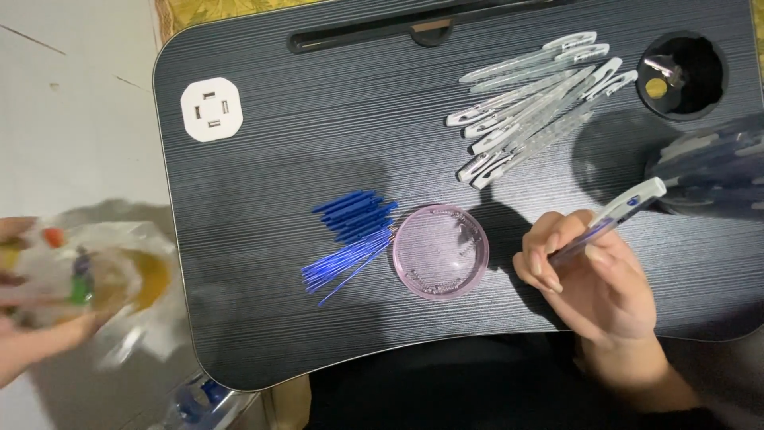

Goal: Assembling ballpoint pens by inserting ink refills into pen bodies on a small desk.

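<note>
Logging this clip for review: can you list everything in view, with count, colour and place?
lap desk: one, dark striped, fills most of the view
clear pen barrels: a pile, count unclear, transparent with white clips, upper right of desk
blue pen caps: a small heap, blue, desk centre
blue refills: a bundle, thin blue, just below the caps
round lid: one, pink translucent, right of the refills
white plate: one, white, eight-sided with slots, upper left of desk
cup hole: one, black, top right corner, small bits inside
slot: one, long, top edge
plastic bag: one, blurred, clear with coloured contents, left of desk
assembled pen: one, clear with white clip
left hand: grips the bag
right hand: fingers hold the pen
</note>
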